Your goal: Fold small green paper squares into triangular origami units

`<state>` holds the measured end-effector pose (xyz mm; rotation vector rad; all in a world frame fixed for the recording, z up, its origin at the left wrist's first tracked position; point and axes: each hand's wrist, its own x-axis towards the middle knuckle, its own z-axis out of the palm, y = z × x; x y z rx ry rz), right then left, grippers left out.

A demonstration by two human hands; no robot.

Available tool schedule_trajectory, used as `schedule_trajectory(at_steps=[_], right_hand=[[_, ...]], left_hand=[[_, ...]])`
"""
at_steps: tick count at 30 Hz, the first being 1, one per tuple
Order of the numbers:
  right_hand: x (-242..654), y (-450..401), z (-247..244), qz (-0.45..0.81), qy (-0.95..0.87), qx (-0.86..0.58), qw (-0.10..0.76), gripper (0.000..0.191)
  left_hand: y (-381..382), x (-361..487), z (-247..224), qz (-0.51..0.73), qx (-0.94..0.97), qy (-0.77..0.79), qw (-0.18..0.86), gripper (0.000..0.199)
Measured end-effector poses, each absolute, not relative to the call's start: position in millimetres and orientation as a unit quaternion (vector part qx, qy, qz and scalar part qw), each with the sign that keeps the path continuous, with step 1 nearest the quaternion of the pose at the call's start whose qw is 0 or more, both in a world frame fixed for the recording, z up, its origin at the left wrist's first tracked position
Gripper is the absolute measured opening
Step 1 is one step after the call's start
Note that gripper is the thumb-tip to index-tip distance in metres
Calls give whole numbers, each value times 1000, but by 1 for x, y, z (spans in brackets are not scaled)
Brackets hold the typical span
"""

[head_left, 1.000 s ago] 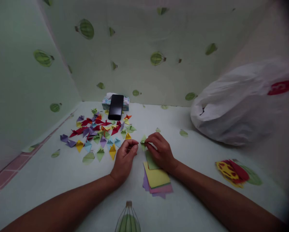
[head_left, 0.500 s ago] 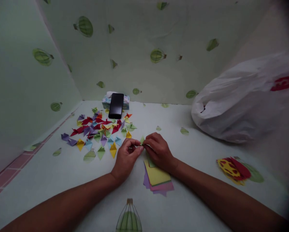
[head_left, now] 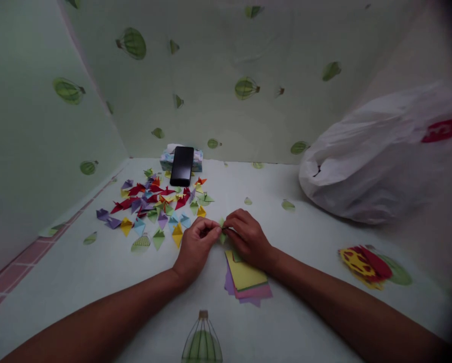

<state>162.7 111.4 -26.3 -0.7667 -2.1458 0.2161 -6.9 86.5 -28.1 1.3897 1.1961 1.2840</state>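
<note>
Between my hands is a small piece of folded green paper (head_left: pixel 222 237), pinched at its upper part and partly hidden by the fingers. My left hand (head_left: pixel 199 244) has thumb and forefinger closed on its left side. From the right, my right hand (head_left: pixel 248 237) grips the same piece with the fingertips. Just below my right hand lies a stack of square paper sheets (head_left: pixel 246 272), yellow on top with green, pink and purple beneath. Left of my hands, several folded paper cranes (head_left: pixel 158 201) in red, purple, yellow, green and blue lie in a loose heap.
A black phone (head_left: pixel 182 166) leans against a tissue box (head_left: pixel 165 162) near the back wall. A white plastic bag (head_left: pixel 362 161) bulges at the right. Red and yellow paper cutouts (head_left: pixel 365 264) lie at the right on the balloon-patterned white surface (head_left: pixel 297 322).
The fingertips have shifted slightly on the folded green paper, and more of it now shows below them. The stack and the cranes have stayed in place.
</note>
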Motion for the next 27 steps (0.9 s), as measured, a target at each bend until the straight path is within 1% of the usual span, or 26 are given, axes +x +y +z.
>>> schedule_trajectory(at_steps=[5, 15, 22, 27], right_hand=[[163, 112, -23, 128, -854, -295, 409, 14], [164, 112, -19, 209, -827, -290, 434, 11], [165, 113, -17, 261, -817, -282, 430, 12], [166, 115, -18, 293, -811, -270, 429, 11]], left_hand=[[87, -9, -28, 521, 550, 477, 446, 11], [89, -10, -24, 509, 567, 470, 445, 11], [89, -11, -20, 504, 564, 456, 469, 12], [89, -12, -19, 514, 577, 433, 465, 12]])
